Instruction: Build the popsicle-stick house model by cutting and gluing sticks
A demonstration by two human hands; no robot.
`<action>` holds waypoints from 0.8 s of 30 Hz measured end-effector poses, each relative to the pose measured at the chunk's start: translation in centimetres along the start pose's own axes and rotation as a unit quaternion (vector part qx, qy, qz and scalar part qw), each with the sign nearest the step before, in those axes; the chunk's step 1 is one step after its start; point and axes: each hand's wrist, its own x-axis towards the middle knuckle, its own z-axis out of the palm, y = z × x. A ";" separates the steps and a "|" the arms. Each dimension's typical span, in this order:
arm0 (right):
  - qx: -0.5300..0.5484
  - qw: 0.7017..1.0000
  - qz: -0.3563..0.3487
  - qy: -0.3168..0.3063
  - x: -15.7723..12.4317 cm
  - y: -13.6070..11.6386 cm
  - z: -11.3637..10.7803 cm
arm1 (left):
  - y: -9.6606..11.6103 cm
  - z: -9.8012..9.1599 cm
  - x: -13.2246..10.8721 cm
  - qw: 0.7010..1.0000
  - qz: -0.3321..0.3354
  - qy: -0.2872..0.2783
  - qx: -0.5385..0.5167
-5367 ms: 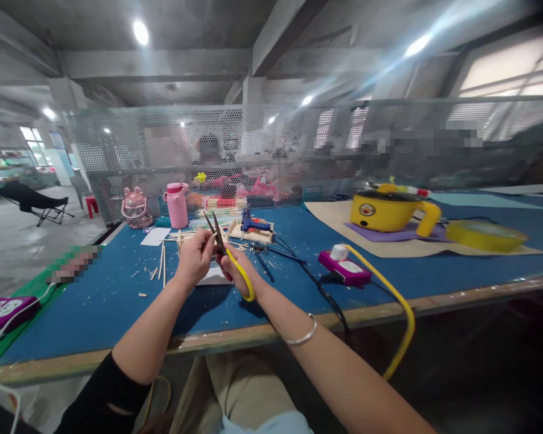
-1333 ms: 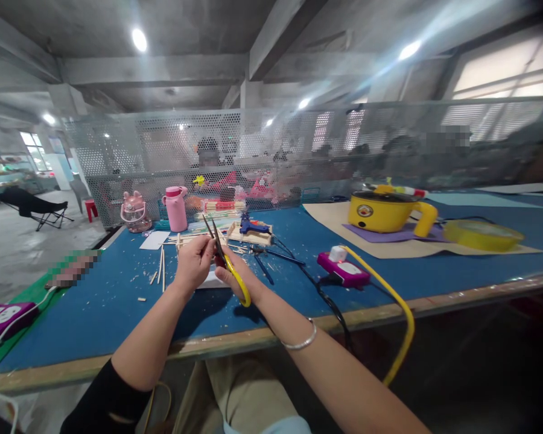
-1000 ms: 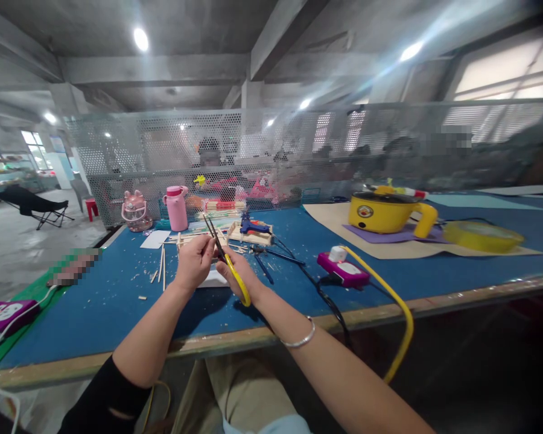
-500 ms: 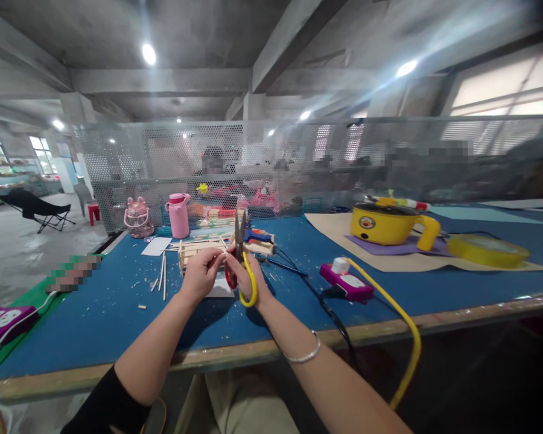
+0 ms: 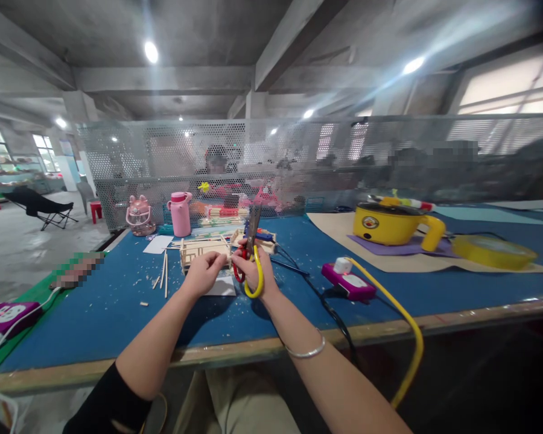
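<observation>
My right hand [image 5: 263, 271] grips a pair of scissors [image 5: 253, 228] with one yellow and one red handle, the blades pointing up and away from me. To its left, my left hand [image 5: 204, 272] is closed in a pinch; whatever sits between the fingertips is too small to name. Just beyond both hands lies a small framework of thin wooden sticks [image 5: 190, 250]. A blue glue gun [image 5: 265, 235] rests behind the right hand. Loose wooden sticks [image 5: 164, 274] lie left of my left hand, and a white paper [image 5: 224, 287] is partly under the hands.
Pink bottles [image 5: 180, 216] stand at the back before a perforated metal screen [image 5: 163, 150]. Rightward are a purple power strip [image 5: 349, 283] with a yellow cable [image 5: 400, 313], a yellow electric pot [image 5: 380, 226] and a tape roll [image 5: 493, 252]. Wood scraps dot the blue tabletop [image 5: 108, 325].
My hands have moved slightly apart. The right one has shifted a little to the right with the scissors, showing more of the wooden framework. The left hand keeps its pinch.
</observation>
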 end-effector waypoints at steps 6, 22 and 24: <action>-0.139 0.990 -0.024 -0.009 0.0 -0.5 -0.9 | -0.7 0.4 0.5 0.986 -0.100 -0.056 -0.118; -0.792 0.576 0.137 -0.147 -1.9 -6.1 -8.2 | -1.6 0.2 0.2 0.985 -0.047 -0.146 0.082; -0.767 0.615 0.054 -0.174 -1.0 -6.2 -6.5 | -1.9 0.1 0.2 0.981 -0.038 -0.154 0.110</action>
